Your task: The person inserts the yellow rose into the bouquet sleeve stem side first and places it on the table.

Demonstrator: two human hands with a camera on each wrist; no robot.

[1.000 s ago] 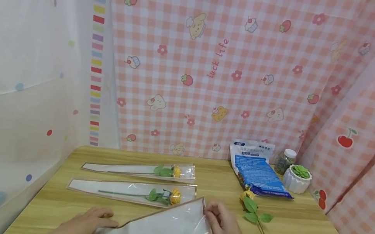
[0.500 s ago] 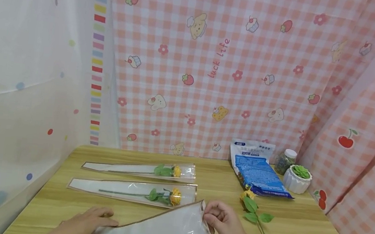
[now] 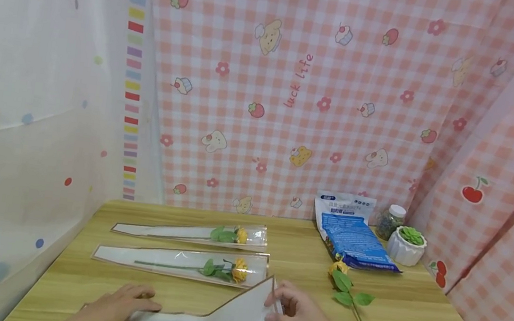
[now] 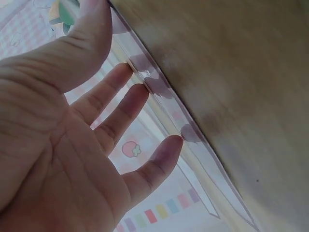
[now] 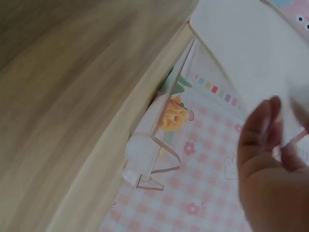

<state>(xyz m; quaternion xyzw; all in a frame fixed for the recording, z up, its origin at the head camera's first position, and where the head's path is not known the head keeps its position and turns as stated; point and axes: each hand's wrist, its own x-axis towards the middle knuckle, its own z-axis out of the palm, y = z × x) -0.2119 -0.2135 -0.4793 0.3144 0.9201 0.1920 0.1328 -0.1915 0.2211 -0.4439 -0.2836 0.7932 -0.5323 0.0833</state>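
A white-backed clear flower sleeve [image 3: 218, 319] with a brown border lies at the table's front, wide end to the right. My left hand [image 3: 126, 305] rests on its narrow part. In the left wrist view, the fingertips [image 4: 169, 147] touch the sleeve's brown-edged strip [image 4: 198, 130], fingers spread. My right hand [image 3: 296, 312] pinches the wide end between thumb and fingers; in the right wrist view the white sheet [image 5: 246, 43] rises bent above that hand [image 5: 273, 169]. A loose yellow rose [image 3: 339, 267] with green leaves lies to the right of the right hand.
Two filled sleeves, a nearer one [image 3: 115, 254] and a farther one [image 3: 125, 228], each hold a yellow rose. At the back right stand a blue-and-white bag [image 3: 351, 236], a lidded jar [image 3: 391, 222] and a potted succulent [image 3: 407, 248]. Patterned cloths hang around the table.
The right hand has shifted slightly left along the sleeve's wide end, and the sleeve now bends upward there, its upper edge kinked. The left hand stays where it was.
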